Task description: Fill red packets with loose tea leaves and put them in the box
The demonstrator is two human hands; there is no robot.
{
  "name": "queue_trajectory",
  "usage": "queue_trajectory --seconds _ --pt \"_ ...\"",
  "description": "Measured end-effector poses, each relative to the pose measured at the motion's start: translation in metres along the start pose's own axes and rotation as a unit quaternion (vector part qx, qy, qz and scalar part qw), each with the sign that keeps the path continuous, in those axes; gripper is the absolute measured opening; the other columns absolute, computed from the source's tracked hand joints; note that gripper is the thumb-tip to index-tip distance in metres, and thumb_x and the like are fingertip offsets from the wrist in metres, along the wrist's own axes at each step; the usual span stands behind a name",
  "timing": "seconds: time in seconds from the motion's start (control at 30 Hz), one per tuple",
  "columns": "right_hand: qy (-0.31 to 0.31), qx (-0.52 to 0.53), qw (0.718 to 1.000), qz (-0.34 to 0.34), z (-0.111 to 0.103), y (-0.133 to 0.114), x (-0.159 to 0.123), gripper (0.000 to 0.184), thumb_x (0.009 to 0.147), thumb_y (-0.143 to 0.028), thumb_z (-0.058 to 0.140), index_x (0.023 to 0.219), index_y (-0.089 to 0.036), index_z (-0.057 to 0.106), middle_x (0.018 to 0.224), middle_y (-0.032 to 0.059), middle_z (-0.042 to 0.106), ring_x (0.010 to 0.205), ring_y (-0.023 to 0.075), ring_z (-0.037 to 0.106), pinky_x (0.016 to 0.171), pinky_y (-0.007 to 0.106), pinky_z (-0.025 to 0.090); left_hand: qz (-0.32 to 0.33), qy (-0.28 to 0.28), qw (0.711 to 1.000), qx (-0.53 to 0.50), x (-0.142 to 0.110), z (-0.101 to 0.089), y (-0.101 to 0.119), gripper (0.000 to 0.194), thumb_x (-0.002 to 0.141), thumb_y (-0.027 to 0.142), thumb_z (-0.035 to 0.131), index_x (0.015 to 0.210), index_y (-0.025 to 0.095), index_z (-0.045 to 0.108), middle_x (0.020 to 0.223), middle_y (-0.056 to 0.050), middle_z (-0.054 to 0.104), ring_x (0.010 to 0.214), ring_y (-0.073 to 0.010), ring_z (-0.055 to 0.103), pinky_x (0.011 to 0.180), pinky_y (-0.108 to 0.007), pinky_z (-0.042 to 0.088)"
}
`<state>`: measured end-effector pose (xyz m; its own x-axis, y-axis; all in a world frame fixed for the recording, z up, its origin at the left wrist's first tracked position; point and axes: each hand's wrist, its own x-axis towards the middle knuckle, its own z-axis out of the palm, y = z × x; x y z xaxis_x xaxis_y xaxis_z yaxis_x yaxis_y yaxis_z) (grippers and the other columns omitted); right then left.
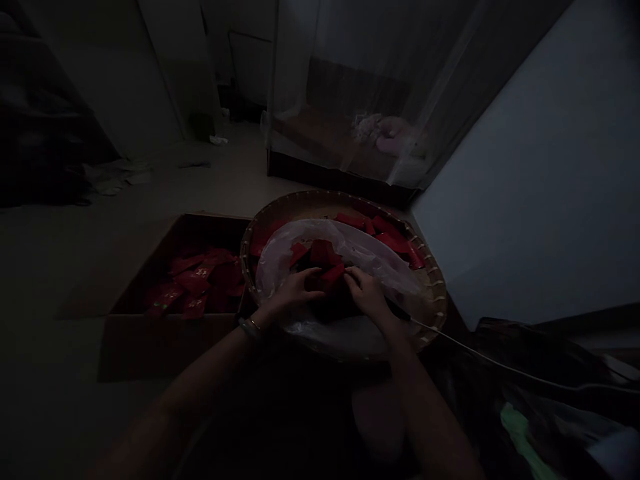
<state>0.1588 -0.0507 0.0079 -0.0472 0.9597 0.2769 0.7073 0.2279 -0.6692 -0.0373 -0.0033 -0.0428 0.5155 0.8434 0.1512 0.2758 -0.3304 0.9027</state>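
Really dim room here, with a pale floor [235, 172] and a bluish-white wall [545, 167] off to the right. The red packet [332, 275] being handled is right in the middle, above an opened-up sheet of clear plastic [385, 257]. The right hand [364, 289] has its fingertips pinched on the packet's right edge. The left hand [297, 289] is at the other side, thumb and fingers parted around the left end, but it's too dark to tell if it's actually gripping. So the 2 hands are apart, packet between them.

More red pieces [324, 253] sit on the plastic just behind it. All that's inside a big round woven tray [436, 280], with other red packets [393, 239] along its far right side. Just left of the tray there's an open cardboard box [145, 343] with a heap of red packets in it, some with light print. A white cable [480, 350] runs off right, past a green item [520, 430]. Behind everything hangs a see-through curtain [340, 87], something pink [395, 135] behind it.
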Motion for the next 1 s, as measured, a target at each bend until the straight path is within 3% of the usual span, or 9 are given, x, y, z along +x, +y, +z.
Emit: queue_trajectory --seconds 0.17,0.37,0.53,0.77,0.9,1.0 --pt "-0.017 0.072 0.996 0.053 -0.018 0.004 -0.003 0.028 0.084 -0.043 0.049 0.079 -0.019 0.062 0.068 -0.0003 0.062 0.063 0.0157 0.056 0.059 0.025 0.042 -0.077 -0.103 0.982 -0.137 0.003 -0.005 -0.005 0.057 0.063 0.027 0.075 0.117 0.012 0.061 0.097 -0.007 0.071 0.086 -0.0195 0.064 0.076 -0.029 0.049" --pt "0.008 0.131 0.988 0.075 -0.019 0.014 -0.003 0.031 0.080 -0.047 0.051 0.071 -0.018 0.061 0.064 -0.0010 0.059 0.064 0.0154 0.054 0.058 0.024 0.039 -0.107 -0.089 0.981 -0.138 0.002 -0.009 -0.001 0.058 0.057 0.030 0.079 0.111 0.012 0.066 0.083 -0.004 0.070 0.075 -0.0174 0.063 0.067 -0.026 0.047" --pt "-0.023 0.128 0.986 0.101 -0.011 0.012 -0.004 0.033 0.077 -0.047 0.054 0.079 -0.017 0.067 0.074 0.0014 0.067 0.071 0.0187 0.059 0.062 0.026 0.043 -0.091 -0.107 0.976 -0.166 0.001 -0.008 0.002 0.048 0.061 0.025 0.076 0.107 0.013 0.067 0.091 -0.006 0.071 0.079 -0.0177 0.064 0.070 -0.027 0.048" --pt "-0.117 0.083 0.988 0.060 -0.002 0.002 -0.009 0.028 0.083 -0.036 0.051 0.085 -0.016 0.071 0.071 0.0008 0.067 0.065 0.0161 0.057 0.059 0.024 0.040 -0.110 -0.165 0.962 -0.186 -0.007 -0.006 0.018 0.051 0.065 0.027 0.073 0.114 0.014 0.063 0.090 -0.005 0.070 0.075 -0.0153 0.062 0.065 -0.022 0.046" --pt "-0.125 0.056 0.990 0.014 0.002 0.002 -0.009 0.024 0.086 -0.031 0.049 0.079 -0.017 0.068 0.071 0.0006 0.065 0.065 0.0143 0.055 0.059 0.023 0.038 -0.151 -0.200 0.938 -0.241 -0.012 -0.005 0.028 0.052 0.066 0.030 0.073 0.113 0.012 0.062 0.082 -0.003 0.067 0.063 -0.0119 0.058 0.057 -0.020 0.042" --pt "-0.125 0.047 0.991 -0.006 0.003 0.002 -0.010 0.021 0.084 -0.031 0.052 0.079 -0.018 0.067 0.073 0.0013 0.065 0.068 0.0152 0.057 0.062 0.024 0.040 -0.141 -0.184 0.942 -0.243 -0.008 -0.004 0.030 0.044 0.072 0.040 0.068 0.104 0.010 0.066 0.079 -0.004 0.066 0.063 -0.0116 0.055 0.057 -0.021 0.041"
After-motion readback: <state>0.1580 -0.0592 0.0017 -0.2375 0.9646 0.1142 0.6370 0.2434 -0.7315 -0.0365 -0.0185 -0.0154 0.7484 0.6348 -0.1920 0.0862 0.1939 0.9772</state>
